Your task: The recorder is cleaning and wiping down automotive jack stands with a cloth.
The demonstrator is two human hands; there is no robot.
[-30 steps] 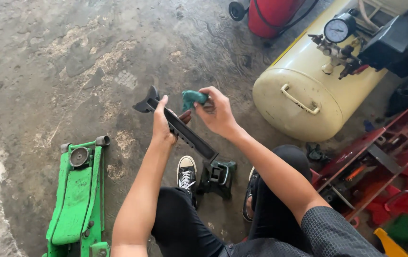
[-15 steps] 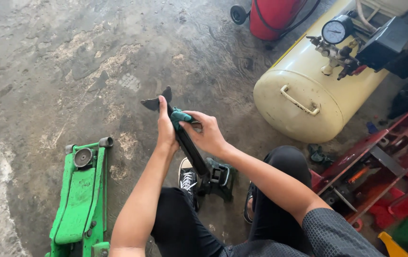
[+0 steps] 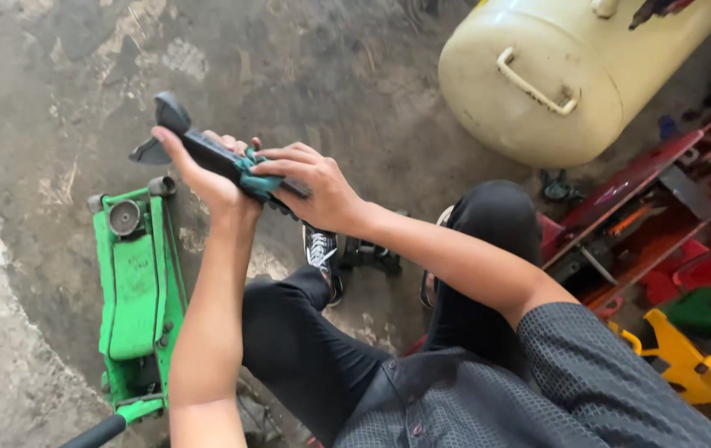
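Both hands meet on one long black metal bar [image 3: 206, 153] held up over the concrete floor [image 3: 48, 75]. The left hand [image 3: 206, 187] cups the bar from below, fingers wrapped around it near its forked upper end, while the right hand [image 3: 310, 187] presses a teal rag [image 3: 254, 174] closed around the bar just beside the left. The bar's long axis runs from upper left, away from the person, down to the lower right toward a black base [image 3: 370, 253] on the floor between the person's feet; whether bar and base join is hidden by the right hand. One green floor jack [image 3: 131, 290] lies on the floor to the left, nearer the left arm. One cream air tank [image 3: 563, 70] sits well apart at upper right, with red metal stands [image 3: 662, 207] beside it.
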